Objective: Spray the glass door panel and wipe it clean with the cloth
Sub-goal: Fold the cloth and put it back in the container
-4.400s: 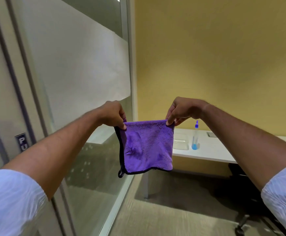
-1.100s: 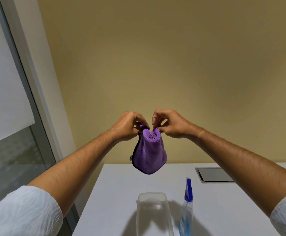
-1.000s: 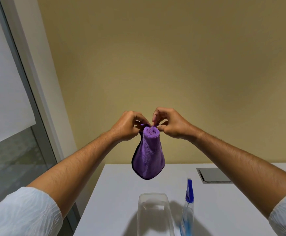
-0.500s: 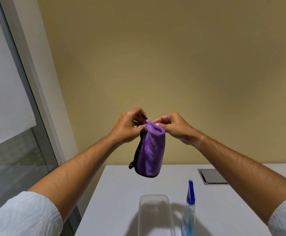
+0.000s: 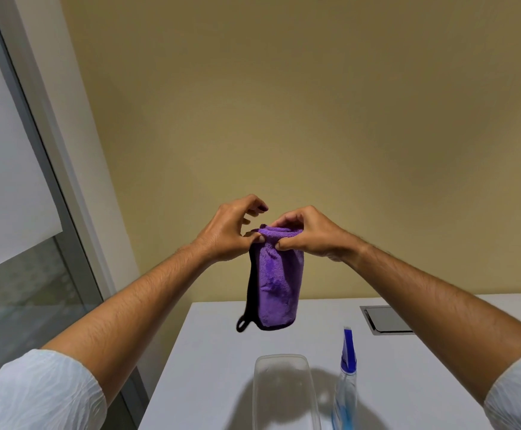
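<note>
A purple cloth (image 5: 276, 280) with black trim and a small loop hangs folded in the air above the white table (image 5: 209, 367). My left hand (image 5: 228, 231) pinches its top left edge with thumb and forefinger, the other fingers spread. My right hand (image 5: 305, 234) grips the top right of the fold. A clear spray bottle (image 5: 346, 383) with a blue nozzle and blue liquid stands on the table below my right forearm. The glass panel (image 5: 14, 218), partly frosted, fills the left edge of the view.
A clear plastic tray (image 5: 284, 392) lies on the table next to the bottle. A grey cable hatch (image 5: 386, 319) is set into the tabletop at the right. A yellow wall (image 5: 315, 119) stands behind the table. The grey door frame (image 5: 66, 193) runs diagonally beside the glass.
Over four seconds the view turned from the glass to the table. The cloth, first held spread, is folded into a narrow hanging bundle. In the last half second my hands shifted their grip at its top.
</note>
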### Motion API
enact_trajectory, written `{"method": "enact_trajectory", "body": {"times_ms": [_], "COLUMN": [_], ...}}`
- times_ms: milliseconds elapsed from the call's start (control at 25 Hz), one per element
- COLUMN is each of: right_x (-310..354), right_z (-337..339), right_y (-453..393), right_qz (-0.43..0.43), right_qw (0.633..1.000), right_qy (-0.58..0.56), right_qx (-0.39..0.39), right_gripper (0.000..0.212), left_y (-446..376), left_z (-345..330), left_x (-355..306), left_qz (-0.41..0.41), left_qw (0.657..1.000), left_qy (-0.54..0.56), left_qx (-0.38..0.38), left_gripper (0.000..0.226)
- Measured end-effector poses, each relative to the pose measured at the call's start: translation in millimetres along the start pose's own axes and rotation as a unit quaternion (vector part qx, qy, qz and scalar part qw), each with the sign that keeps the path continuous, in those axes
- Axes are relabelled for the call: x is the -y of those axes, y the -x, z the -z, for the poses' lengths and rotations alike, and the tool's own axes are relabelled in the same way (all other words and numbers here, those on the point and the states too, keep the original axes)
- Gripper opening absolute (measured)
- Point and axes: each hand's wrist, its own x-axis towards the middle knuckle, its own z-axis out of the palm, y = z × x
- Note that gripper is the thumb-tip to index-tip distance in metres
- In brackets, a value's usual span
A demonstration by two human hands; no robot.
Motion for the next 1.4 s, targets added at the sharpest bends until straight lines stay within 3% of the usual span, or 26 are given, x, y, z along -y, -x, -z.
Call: {"method": "enact_trajectory", "body": {"times_ms": [200,400,520,760,960,1120,1240,1400], "right_x": [-4,-27,-49,-67,-66,-57,-48,-40], "right_z": [1,2,1,-25,-30,-20,-14,-11], "right_y": [-4,1,11,22,22,20,16,9], "right_qz": [-0.002,-0.026,-0.057,-0.062,-0.063,-0.073,-0.085,-0.09], "right_qw": [0.999,0.992,0.994,0.99,0.989,0.993,0.995,0.992], "right_qy": [-0.048,-0.116,-0.088,-0.107,-0.13,-0.09,-0.025,0.052], "right_qx": [0.007,0.03,0.039,0.064,0.023,0.012,0.035,0.068], "right_gripper": [0.036,0.07,0.072,0.052,0.038,0.027,0.024,0.024], "left_y": [2,6,7,2,5,29,58,69], "left_z": [4,9,16,27,35,39,35,28], "left_x": [1,4,10,9,12,38,53,52], "left_qz": [0.017,0.041,0.076,0.116,0.149,0.215,0.292,0.271], "left_qw": [0.997,0.998,0.995,0.983,0.976,0.956,0.933,0.946], "left_qy": [0.04,0.047,0.061,0.101,0.096,0.177,0.21,0.175], "left_qx": [0.058,0.028,-0.014,-0.104,-0.125,-0.088,-0.019,0.041], "left_gripper": [0.045,0.045,0.043,0.04,0.039,0.044,0.047,0.061]}}
